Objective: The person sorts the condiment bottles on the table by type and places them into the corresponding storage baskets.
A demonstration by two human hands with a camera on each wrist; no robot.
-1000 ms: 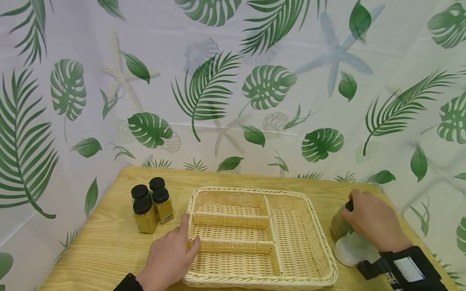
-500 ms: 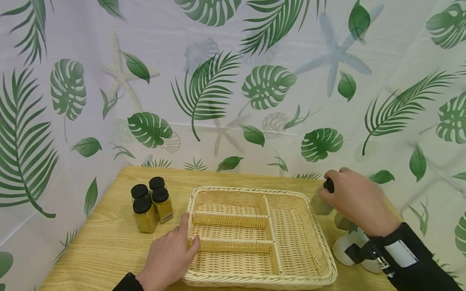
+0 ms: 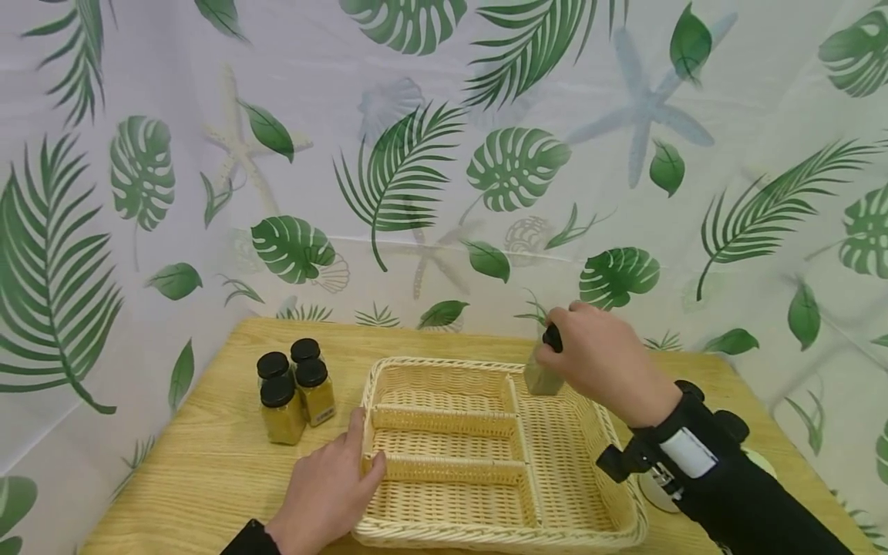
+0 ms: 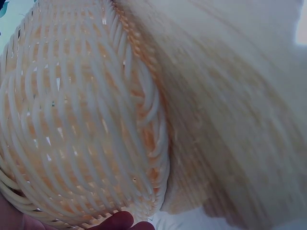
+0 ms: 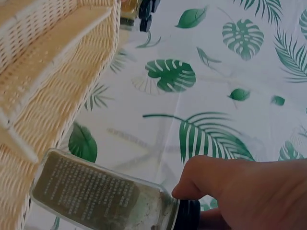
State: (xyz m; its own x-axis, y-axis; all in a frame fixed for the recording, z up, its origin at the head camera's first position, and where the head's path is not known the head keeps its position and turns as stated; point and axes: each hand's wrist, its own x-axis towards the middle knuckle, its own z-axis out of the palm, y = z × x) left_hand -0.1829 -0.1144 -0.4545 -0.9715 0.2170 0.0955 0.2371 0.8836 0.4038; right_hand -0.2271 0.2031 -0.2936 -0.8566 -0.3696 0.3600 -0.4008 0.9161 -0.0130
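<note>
My right hand [image 3: 603,354] grips a spice jar [image 3: 543,378] by its black lid, holding it over the far end of the basket's long right compartment. The right wrist view shows the jar [image 5: 91,191] tilted, with a printed label and greyish-green powder inside. My left hand [image 3: 329,486] holds the left rim of a pale wicker basket [image 3: 451,532], thumb over the rim. That basket has three small compartments on the left and a long one on the right. In the left wrist view, the woven basket side [image 4: 72,110] fills much of the picture, with fingertips [image 4: 117,220] at the bottom.
Several black-lidded jars of yellow-brown contents [image 3: 283,412] stand grouped on the wooden table [image 3: 187,462], left of the basket. Right of it, more jars [image 3: 730,425] are partly hidden by my right forearm. A leaf-patterned cloth [image 3: 430,169] hangs behind the table.
My right hand has lifted the jar from the group at right and carried it left, to over the basket. My left hand stays on the rim.
</note>
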